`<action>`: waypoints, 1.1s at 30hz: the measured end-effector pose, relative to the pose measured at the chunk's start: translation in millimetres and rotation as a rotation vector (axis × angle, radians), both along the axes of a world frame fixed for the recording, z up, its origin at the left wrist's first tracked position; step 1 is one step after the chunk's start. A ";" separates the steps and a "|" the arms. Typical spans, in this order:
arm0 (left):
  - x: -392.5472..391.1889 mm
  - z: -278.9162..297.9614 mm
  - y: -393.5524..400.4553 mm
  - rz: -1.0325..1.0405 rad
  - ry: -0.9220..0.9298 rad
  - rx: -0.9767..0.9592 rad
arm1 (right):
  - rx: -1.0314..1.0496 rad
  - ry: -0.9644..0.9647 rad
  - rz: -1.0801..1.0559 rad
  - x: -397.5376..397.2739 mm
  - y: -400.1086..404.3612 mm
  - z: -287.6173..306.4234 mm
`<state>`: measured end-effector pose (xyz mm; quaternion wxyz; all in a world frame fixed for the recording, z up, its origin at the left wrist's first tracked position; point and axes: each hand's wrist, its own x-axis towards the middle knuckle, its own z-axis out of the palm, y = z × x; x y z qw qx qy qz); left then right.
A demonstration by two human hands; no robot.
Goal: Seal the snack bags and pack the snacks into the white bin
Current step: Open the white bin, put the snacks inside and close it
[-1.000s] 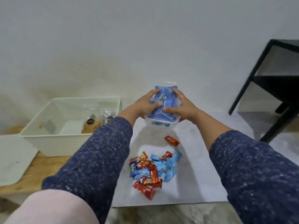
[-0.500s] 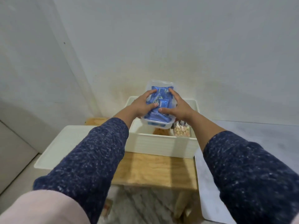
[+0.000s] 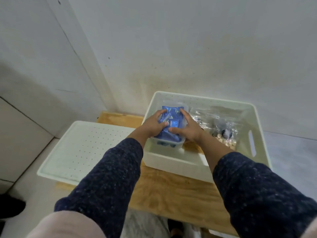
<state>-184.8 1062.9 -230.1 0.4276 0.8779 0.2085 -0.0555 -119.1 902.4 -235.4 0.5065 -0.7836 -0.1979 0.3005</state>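
A clear snack bag full of blue wrapped candies (image 3: 172, 123) sits low inside the left half of the white bin (image 3: 247, 110). My left hand (image 3: 154, 123) grips its left side and my right hand (image 3: 186, 128) grips its right side, thumbs on top. To the right inside the bin lie other clear bags (image 3: 221, 129), one with pale round snacks and one with dark pieces. The bin's floor under the held bag is hidden.
The bin stands on a wooden stool (image 3: 175, 191) against a white wall. Its perforated white lid (image 3: 85, 150) lies to the left, overhanging the stool. A grey mat (image 3: 291, 152) stretches off to the right.
I have turned left from the grey mat with its pile of loose candies. Both hands carried the blue candy bag over the bin and lowered it inside.
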 end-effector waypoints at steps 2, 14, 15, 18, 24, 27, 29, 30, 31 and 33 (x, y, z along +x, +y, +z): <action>14.2 -11.8 4.8 0.020 0.022 0.015 | -0.030 -0.001 0.002 12.4 7.0 -9.5; 37.8 -41.7 3.1 0.023 0.114 -0.015 | -0.282 -0.009 0.053 39.3 19.9 -40.1; 39.2 -39.1 2.7 0.014 0.146 0.035 | -0.318 -0.008 0.063 40.1 20.9 -37.8; 43.8 -24.5 -2.6 -0.038 0.230 0.280 | -0.466 -0.090 0.112 41.4 26.8 -25.5; 33.2 29.3 -11.7 -0.174 0.147 0.636 | -0.730 -0.420 0.188 34.2 16.2 29.1; 11.5 61.4 -15.8 -0.189 0.123 0.753 | -0.803 -0.543 0.157 18.5 -2.7 63.0; -8.2 83.3 -22.0 -0.200 0.085 0.805 | -0.832 -0.592 0.124 -0.7 -17.8 86.4; -19.3 93.4 -26.0 -0.202 0.064 0.823 | -0.841 -0.609 0.100 -12.2 -26.1 97.3; -30.8 103.6 -31.2 -0.202 0.040 0.833 | -0.841 -0.629 0.069 -24.6 -34.8 107.2; -53.8 121.0 -44.1 -0.206 -0.012 0.841 | -0.840 -0.668 0.009 -52.4 -53.3 123.8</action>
